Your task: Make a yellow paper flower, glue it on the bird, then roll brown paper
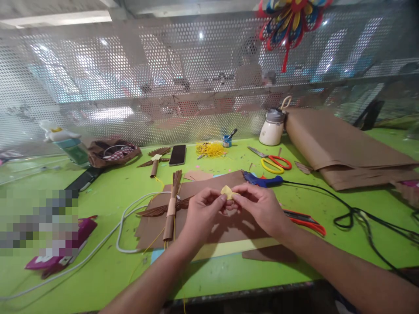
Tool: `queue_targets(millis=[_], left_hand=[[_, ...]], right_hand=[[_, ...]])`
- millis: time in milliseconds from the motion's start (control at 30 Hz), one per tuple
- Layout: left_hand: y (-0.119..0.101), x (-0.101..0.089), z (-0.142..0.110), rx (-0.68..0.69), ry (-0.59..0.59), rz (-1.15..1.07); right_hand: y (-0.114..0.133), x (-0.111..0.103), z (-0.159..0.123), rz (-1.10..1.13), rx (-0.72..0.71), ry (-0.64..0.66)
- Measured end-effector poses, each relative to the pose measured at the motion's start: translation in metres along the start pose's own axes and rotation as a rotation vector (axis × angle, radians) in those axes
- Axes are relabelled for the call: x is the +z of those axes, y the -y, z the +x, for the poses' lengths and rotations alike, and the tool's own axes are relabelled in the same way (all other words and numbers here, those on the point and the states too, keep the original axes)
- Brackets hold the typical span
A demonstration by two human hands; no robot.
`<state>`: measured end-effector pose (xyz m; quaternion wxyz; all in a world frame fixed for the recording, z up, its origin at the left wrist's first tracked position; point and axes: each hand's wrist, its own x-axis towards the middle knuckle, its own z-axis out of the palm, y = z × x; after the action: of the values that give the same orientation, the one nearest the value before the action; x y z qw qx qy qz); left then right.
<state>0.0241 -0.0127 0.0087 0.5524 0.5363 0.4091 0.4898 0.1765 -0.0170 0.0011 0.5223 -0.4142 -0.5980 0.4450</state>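
Because the yellow piece (227, 191) looks light and easily creased, its edges are best held, and are pinched by the left hand (203, 209) and right hand (262, 207).

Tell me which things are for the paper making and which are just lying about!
Probably for the making:
- yellow paper piece, between left hand and right hand
- brown paper figure
- scissors

Probably just lying about:
- phone
- white bottle
- purple packet
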Motion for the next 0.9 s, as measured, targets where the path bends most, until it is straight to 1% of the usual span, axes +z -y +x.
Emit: queue_targets(millis=[100, 167, 233, 333, 467, 567, 667, 733, 900], left_hand=[[-0.003, -0.001, 0.000, -0.069, 0.048, -0.158], [-0.003, -0.002, 0.000, -0.094, 0.087, -0.218], [-0.004, -0.003, 0.000, -0.122, 0.127, -0.249], [-0.005, -0.004, 0.000, -0.156, 0.193, -0.233], [-0.004, -0.005, 0.001, -0.183, 0.243, -0.218], [-0.003, -0.005, 0.002, -0.186, 0.227, -0.196], [-0.001, -0.004, 0.002, -0.164, 0.184, -0.145], [0.001, -0.005, 0.003, -0.148, 0.170, -0.118], [0.003, -0.005, 0.005, -0.130, 0.110, -0.069]], right_hand=[[-0.004, -0.002, 0.000, -0.116, -0.091, -0.082], [-0.005, -0.003, 0.000, -0.209, -0.180, -0.096], [-0.003, -0.004, -0.001, -0.268, -0.240, -0.080], [0.003, -0.005, -0.001, -0.310, -0.299, -0.034], [0.008, -0.009, 0.001, -0.324, -0.323, 0.032], [0.008, -0.013, 0.002, -0.343, -0.325, 0.111], [0.008, -0.015, 0.003, -0.378, -0.362, 0.184], [0.008, -0.015, 0.002, -0.396, -0.383, 0.200], [0.007, -0.013, 0.000, -0.419, -0.378, 0.179]])
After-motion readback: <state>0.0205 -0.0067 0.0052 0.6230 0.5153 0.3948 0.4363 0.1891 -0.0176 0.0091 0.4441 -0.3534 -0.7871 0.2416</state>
